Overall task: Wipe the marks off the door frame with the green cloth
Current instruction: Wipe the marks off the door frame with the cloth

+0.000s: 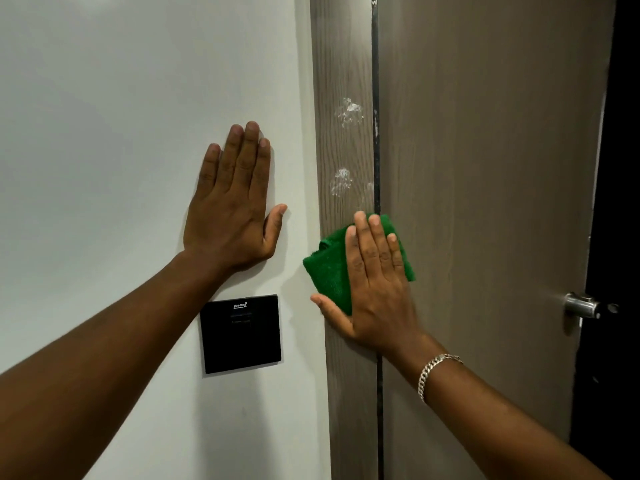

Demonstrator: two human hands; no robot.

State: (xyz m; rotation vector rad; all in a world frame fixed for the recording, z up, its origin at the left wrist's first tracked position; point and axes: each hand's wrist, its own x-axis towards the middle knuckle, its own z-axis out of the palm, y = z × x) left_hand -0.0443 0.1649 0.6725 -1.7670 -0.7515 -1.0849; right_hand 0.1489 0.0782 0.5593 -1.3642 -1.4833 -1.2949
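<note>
The folded green terry cloth (pixel 329 268) lies flat against the grey wood-grain door frame (pixel 341 64), at its lower visible part, with its right edge reaching across the dark gap onto the matching grey wood-grain door (pixel 485 168). My right hand (pixel 375 289) presses it there with an open palm, fingers (pixel 375 237) together and pointing up, thumb out to the left; it pins the cloth rather than gripping it. A silver chain bracelet (pixel 434 374) sits on that wrist.

Two patches of whitish smudge marks show on the frame above the cloth: a lower patch (pixel 341 181) near my fingertips and an upper patch (pixel 349 110) well above it. Both lie uncovered.

My left hand (pixel 232 206) rests open and flat on the white wall (pixel 104 116) just left of the frame, holding nothing. Below it a black square wall panel (pixel 241 334) is mounted. At the far right of the door is a metal door handle (pixel 583 304).
</note>
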